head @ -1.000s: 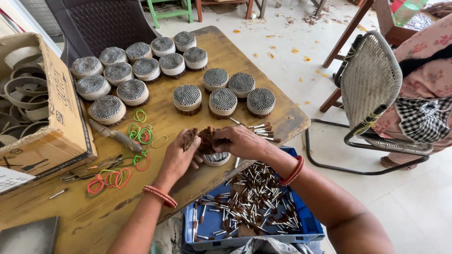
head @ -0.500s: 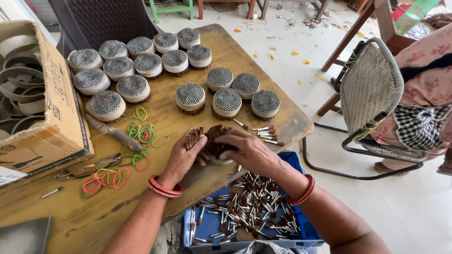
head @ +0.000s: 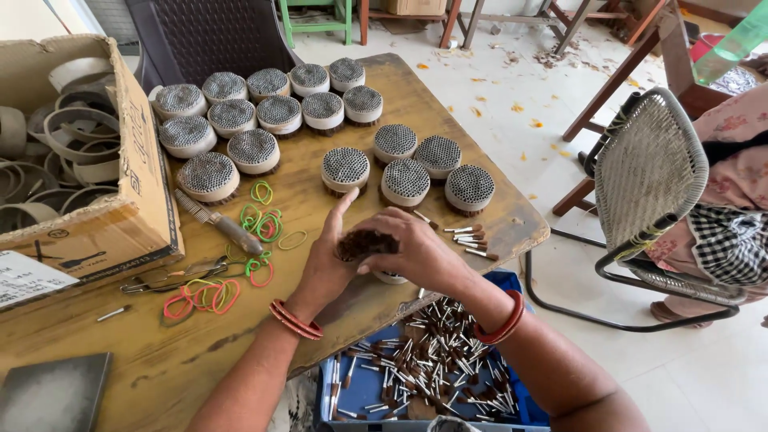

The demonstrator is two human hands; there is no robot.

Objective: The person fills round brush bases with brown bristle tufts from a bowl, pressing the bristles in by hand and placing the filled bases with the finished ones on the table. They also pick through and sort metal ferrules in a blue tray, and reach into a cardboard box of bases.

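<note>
- Far left of the frame: open cardboard box (head: 88,172) of curled pale card strips, parked on the worktop (head: 352,208) edge, within arm's reach.
- Lower left: coloured rubber bands (head: 240,240) strewn loose, next to a ribbed hand tool (head: 218,224) and a pair of scissors (head: 172,276), all lying flat beside the hands, seemingly kept handy.
- Upper middle: finished round bundles (head: 264,120) standing upright in rows, pale card rings around packed dark tips, set back toward the far edge, probably to leave working room in front.
- Centre: left hand (head: 324,268) cupped side-on with thumb raised, bracing a small dark bundle of sticks (head: 364,242) against spilling.
- Right of that: right hand (head: 416,252) with fingers closed over the same bundle, pressing it toward the left palm just above the near worktop edge; a pale ring partly hidden beneath.
- Right of the hands: a few loose sticks (head: 472,238) lying on the worktop.
- Lower centre-right: blue tray (head: 364,388) of loose sticks below the worktop edge, directly under the hands.
- Far right: woven chair (head: 648,172) and another person's patterned clothing (head: 740,184), well apart.
</note>
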